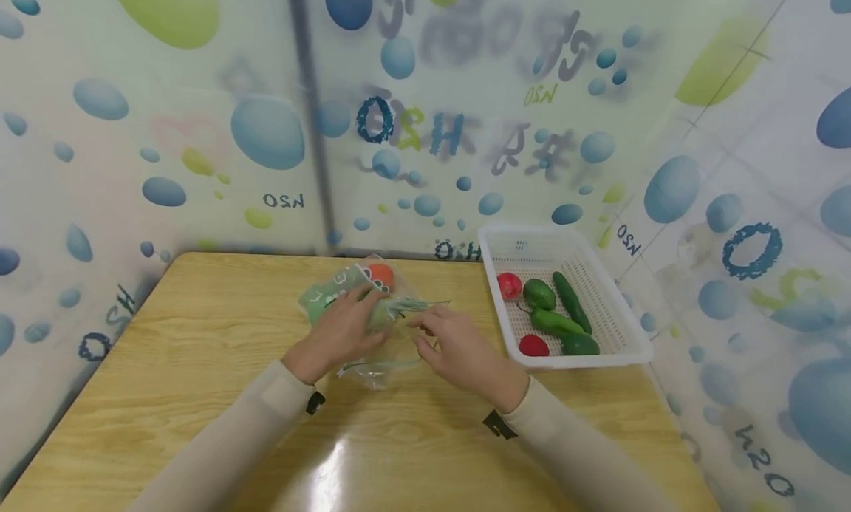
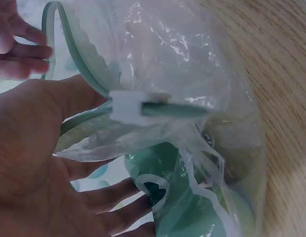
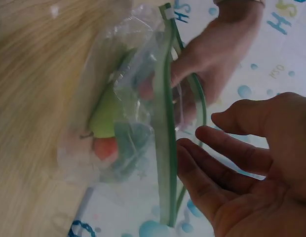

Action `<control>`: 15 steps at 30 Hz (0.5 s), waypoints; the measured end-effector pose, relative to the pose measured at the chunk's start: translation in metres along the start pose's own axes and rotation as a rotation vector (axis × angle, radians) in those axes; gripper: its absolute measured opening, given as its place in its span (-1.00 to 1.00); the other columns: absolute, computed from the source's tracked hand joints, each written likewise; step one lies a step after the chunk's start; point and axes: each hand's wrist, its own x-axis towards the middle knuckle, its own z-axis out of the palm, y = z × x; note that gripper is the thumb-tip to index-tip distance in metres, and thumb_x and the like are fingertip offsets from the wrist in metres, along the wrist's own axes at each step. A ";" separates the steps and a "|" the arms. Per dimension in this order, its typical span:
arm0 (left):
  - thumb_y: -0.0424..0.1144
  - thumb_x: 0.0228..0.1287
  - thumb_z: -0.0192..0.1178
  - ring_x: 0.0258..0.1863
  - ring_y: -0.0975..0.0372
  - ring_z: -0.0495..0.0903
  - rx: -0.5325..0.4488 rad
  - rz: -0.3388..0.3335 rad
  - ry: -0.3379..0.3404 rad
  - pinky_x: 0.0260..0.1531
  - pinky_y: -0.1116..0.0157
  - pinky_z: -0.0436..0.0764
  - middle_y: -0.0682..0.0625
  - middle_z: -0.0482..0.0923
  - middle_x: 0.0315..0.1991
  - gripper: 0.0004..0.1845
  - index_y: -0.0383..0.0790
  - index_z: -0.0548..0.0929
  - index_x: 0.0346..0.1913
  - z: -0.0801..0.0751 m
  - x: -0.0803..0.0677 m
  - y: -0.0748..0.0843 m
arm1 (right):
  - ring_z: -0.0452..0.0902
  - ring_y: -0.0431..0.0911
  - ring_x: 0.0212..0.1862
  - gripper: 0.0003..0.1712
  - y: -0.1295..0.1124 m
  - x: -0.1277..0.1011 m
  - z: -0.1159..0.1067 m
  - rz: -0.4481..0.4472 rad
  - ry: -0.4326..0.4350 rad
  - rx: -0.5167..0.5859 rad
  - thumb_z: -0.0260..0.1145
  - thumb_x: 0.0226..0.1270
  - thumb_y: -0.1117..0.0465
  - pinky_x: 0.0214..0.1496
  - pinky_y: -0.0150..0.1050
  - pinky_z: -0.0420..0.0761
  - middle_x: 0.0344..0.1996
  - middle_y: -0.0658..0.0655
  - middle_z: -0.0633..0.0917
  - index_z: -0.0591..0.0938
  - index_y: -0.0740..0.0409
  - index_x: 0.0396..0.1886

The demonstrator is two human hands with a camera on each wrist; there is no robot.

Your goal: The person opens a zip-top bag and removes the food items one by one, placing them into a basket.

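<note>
A clear plastic zip bag [image 1: 375, 379] with a green zip strip [image 3: 165, 128] lies on the wooden table, its mouth spread apart. Inside it are a yellow-green, pear-shaped thing [image 3: 104, 116] and an orange-red round thing [image 1: 380, 275]. My left hand [image 1: 346, 327] is at the bag's mouth; the left wrist view shows its fingers [image 2: 116, 197] extended and spread along the bag, the thumb partly hidden behind the zip edge. On the opposite side, my right hand [image 1: 465, 349] touches the zip strip with nearly straight fingertips, thumb apart from them.
To the right stands a white plastic basket [image 1: 565, 363] holding a cucumber [image 1: 572, 301], a green pepper [image 1: 555, 322], red round things [image 1: 510, 285] and other green vegetables. A patterned curtain [image 1: 399, 187] hangs behind the table [image 1: 199, 335] and at its sides.
</note>
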 end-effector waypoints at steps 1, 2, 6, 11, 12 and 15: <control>-0.12 0.55 0.55 0.54 -0.44 0.61 0.001 0.001 0.001 0.56 -0.42 0.60 -0.51 0.52 0.61 -0.27 -0.31 0.58 0.63 0.000 0.000 0.000 | 0.83 0.01 0.02 -0.70 -0.001 0.003 0.003 0.000 -0.021 -0.008 0.47 0.70 0.28 0.10 -0.11 0.90 0.08 0.20 0.87 0.81 0.23 0.30; -0.12 0.55 0.55 0.51 -0.43 0.63 0.004 0.003 0.004 0.55 -0.41 0.61 -0.51 0.55 0.59 -0.27 -0.31 0.58 0.62 0.001 0.000 -0.001 | 0.84 0.02 0.07 -0.70 -0.001 0.005 0.007 -0.002 -0.040 -0.017 0.46 0.71 0.27 0.14 -0.08 0.91 0.10 0.20 0.88 0.81 0.23 0.30; -0.12 0.53 0.56 0.41 -0.40 0.71 0.016 0.003 0.005 0.53 -0.39 0.64 -0.46 0.65 0.50 -0.27 -0.31 0.58 0.62 0.002 0.000 -0.002 | 0.85 0.11 0.26 -0.71 -0.001 0.014 0.018 -0.018 -0.086 -0.043 0.45 0.71 0.31 0.36 0.06 0.87 0.18 0.26 0.89 0.80 0.27 0.29; -0.12 0.52 0.56 0.42 -0.40 0.71 0.018 0.001 -0.007 0.64 -0.45 0.50 -0.41 0.69 0.49 -0.25 -0.29 0.57 0.64 0.003 -0.001 -0.001 | 0.87 0.09 0.08 -0.74 0.002 0.018 0.028 -0.032 -0.112 -0.078 0.45 0.66 0.38 0.19 0.01 0.90 0.04 0.29 0.89 0.80 0.34 0.23; -0.13 0.52 0.56 0.44 -0.40 0.70 0.015 0.001 -0.010 0.66 -0.46 0.46 -0.41 0.69 0.50 -0.25 -0.30 0.57 0.64 0.003 -0.001 -0.001 | 0.86 0.06 0.03 -0.74 0.003 0.019 0.030 -0.032 -0.115 -0.091 0.45 0.66 0.38 0.12 -0.02 0.91 0.01 0.28 0.89 0.80 0.35 0.22; -0.14 0.53 0.56 0.45 -0.40 0.70 0.012 0.002 -0.017 0.67 -0.47 0.44 -0.41 0.69 0.51 -0.25 -0.31 0.56 0.64 0.003 -0.002 -0.001 | 0.86 0.04 -0.06 -0.76 0.005 0.019 0.036 -0.028 -0.115 -0.123 0.48 0.64 0.38 0.00 -0.09 0.91 -0.03 0.27 0.87 0.79 0.37 0.19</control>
